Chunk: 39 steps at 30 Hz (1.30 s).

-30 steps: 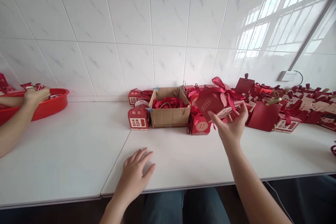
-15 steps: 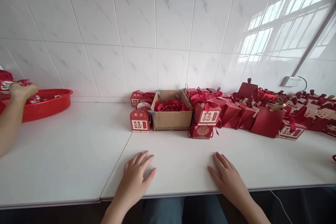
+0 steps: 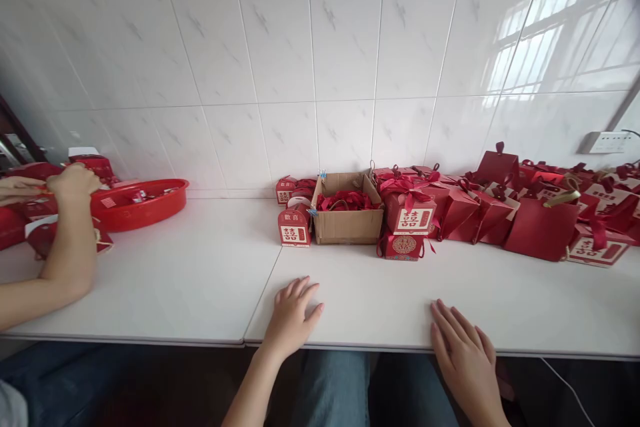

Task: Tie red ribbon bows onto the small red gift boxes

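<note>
My left hand (image 3: 293, 317) rests on the white table (image 3: 360, 303) near its front edge, fingers stretched out and holding nothing. To its right, my right hand (image 3: 463, 343) lies at the table edge with its fingers extended, also free of any object. Beyond my hands stands an open cardboard box (image 3: 349, 227) with red ribbons (image 3: 345, 200) inside. Just left of it is a small red gift box (image 3: 295, 225) with white and red characters. On the box's right, a red gift box with a bow (image 3: 411, 213) sits on top of another red box (image 3: 403, 246).
Many red gift boxes (image 3: 540, 230) crowd the right side along the tiled wall. At the left, a co-worker's arm (image 3: 75, 233) reaches across red boxes beside a red plastic basin (image 3: 145, 211) holding small packets. A wall socket (image 3: 605, 142) is at the right.
The view has turned left, showing more of the co-worker, whose hands are now both at the red boxes. My right hand has drawn slightly back toward the table edge.
</note>
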### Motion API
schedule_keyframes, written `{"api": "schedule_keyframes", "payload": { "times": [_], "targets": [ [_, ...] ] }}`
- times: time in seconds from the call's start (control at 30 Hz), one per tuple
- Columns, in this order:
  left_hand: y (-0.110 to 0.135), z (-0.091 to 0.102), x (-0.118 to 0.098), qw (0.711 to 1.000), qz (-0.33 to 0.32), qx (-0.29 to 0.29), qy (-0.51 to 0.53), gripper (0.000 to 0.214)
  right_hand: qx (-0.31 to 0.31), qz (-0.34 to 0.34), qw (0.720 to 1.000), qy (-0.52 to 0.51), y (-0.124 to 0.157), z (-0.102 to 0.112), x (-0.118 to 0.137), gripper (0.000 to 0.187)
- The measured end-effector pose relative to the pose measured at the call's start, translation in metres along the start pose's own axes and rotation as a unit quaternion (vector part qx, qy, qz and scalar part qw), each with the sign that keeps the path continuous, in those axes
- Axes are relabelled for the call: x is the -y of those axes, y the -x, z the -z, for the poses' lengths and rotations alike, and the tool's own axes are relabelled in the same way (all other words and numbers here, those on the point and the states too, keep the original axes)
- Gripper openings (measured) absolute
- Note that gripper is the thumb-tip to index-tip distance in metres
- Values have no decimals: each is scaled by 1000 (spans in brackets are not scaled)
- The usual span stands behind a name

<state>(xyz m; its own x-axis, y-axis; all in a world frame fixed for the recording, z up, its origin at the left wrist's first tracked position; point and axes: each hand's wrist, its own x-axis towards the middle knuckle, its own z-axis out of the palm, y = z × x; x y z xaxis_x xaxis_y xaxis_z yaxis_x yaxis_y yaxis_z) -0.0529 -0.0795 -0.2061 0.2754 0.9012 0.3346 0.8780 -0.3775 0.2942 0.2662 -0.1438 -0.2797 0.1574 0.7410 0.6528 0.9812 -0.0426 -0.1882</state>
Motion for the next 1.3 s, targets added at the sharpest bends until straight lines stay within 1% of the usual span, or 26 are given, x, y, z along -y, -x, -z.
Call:
{"api": "schedule_keyframes", "payload": {
  "times": [0.07, 0.13, 0.3, 0.4, 0.5, 0.57, 0.7, 0.87, 1.03, 1.17, 1.3],
  "targets": [
    [0, 1, -1, 1000, 0, 7, 3, 36, -24, 10, 1000, -12, 1, -1, -1, 44],
    [0, 2, -2, 1000, 2, 3, 10, 35, -36, 16, 999, -21, 2, -2, -1, 43],
    [-1, 1, -3, 999, 14, -31, 24, 30, -53, 13, 998, -38, 2, -1, 2, 42],
    [-1, -4, 1, 996, 38, -76, 22, 27, -65, 11, 997, -47, 2, 0, 4, 42],
    [-3, -10, 6, 985, 91, -145, -4, 34, -88, 17, 994, -62, 1, 0, 6, 39],
    [-4, -13, 9, 979, 115, -168, -21, 38, -114, 20, 991, -73, 1, 0, 7, 35],
    [-5, -15, 9, 975, 132, -172, -40, 37, -149, 19, 985, -87, 2, 0, 9, 27],
    [-3, -13, 5, 973, 136, -178, -52, 35, -156, 33, 982, -103, 3, 4, 7, 26],
    [-2, -9, -2, 976, 137, -161, -49, 32, -148, 60, 981, -107, 6, 4, 0, 30],
    [-1, -5, -8, 975, 133, -173, -38, 22, -182, 70, 975, -111, 6, 2, -3, 31],
    [-1, -3, -11, 974, 128, -186, -18, 12, -201, 72, 970, -118, 2, 5, -2, 33]
  ]
}}
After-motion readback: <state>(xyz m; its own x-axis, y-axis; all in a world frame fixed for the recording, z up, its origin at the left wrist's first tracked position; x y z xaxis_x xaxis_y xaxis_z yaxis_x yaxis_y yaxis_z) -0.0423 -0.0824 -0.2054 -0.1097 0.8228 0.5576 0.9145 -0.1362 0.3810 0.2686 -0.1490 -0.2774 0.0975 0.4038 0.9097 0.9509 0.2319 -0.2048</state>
